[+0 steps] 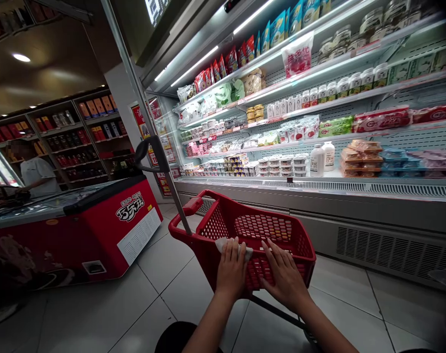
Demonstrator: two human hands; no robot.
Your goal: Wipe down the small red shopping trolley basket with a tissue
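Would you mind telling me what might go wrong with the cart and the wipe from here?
The red cart stands on a wheel, so a firm push on its rim might roll it toward the fridge.

The white wipe lies loosely under the left hand, with its edges sticking out, so it could slip into the basket or onto the floor.

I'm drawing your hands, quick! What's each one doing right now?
Left hand: holding a white cloth on the red cart.
Right hand: open, holding nothing, fingers at the cart's edge.
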